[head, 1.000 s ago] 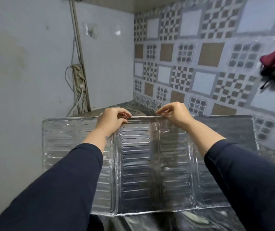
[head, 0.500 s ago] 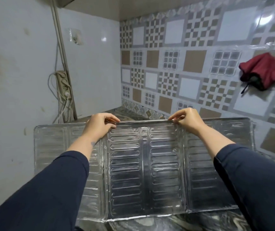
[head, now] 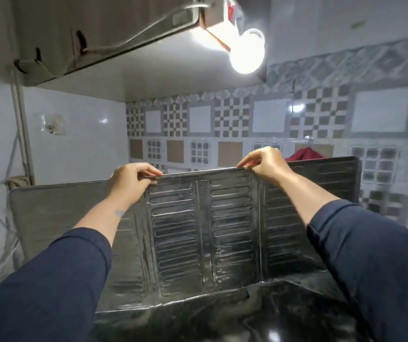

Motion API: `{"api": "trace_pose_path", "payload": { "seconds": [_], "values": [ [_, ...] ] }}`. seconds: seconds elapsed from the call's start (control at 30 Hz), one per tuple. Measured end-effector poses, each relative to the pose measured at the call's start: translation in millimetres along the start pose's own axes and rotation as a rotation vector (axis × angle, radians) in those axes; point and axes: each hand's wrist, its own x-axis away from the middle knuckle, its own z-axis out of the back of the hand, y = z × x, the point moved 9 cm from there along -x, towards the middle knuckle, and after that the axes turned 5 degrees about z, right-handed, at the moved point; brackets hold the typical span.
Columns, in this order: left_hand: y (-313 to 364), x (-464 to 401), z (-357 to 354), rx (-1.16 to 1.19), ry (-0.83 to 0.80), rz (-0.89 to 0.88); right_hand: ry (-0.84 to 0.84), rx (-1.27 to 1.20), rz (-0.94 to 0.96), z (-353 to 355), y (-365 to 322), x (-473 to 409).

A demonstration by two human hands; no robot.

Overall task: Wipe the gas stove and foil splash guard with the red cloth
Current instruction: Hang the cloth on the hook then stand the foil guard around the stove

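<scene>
The ribbed foil splash guard (head: 200,233) stands upright in front of me on the dark counter (head: 222,322), its side panels angled outward. My left hand (head: 131,181) pinches its top edge left of the middle. My right hand (head: 264,161) pinches the same edge further right. The red cloth (head: 303,154) hangs on the patterned tile wall, and only its top peeks above the guard just right of my right hand. The gas stove is not in view.
A bright bulb (head: 247,55) glows under a cabinet (head: 94,33) overhead. A white wall with a pipe (head: 24,134), a plastic hook (head: 49,125) and loose cables (head: 0,218) closes off the left side. Patterned tiles (head: 272,119) cover the back wall.
The view has tilted upward, bringing the cabinet and bulb into sight. Both hands keep their pinch on the guard's top edge. The red cloth is now mostly hidden behind the guard.
</scene>
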Motion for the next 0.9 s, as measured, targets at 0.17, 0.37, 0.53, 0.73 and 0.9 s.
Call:
{"api": "trace_pose_path", "payload": {
  "seconds": [0.17,0.37,0.53,0.73,0.9],
  "values": [
    [39.8,-21.6,-54.9,0.039,-0.026,-0.086,0.066,0.077,-0.038,48.0,30.2,-0.4],
    [74.1,-30.2,-152.2,0.101,-0.156,-0.110,0.112,0.209,-0.132,100.3,90.4,25.1],
    [131.1,-25.3,-231.0,0.144,-0.193,-0.188,0.196,0.314,-0.198,160.8,142.6,52.1],
    [206.6,-21.1,-311.1,0.231,-0.235,-0.286,0.259,0.428,-0.218,243.6,184.4,74.1],
    [265.9,-17.7,-366.2,0.273,-0.273,-0.347,0.285,0.472,-0.248,299.7,225.4,80.9]
  ]
}}
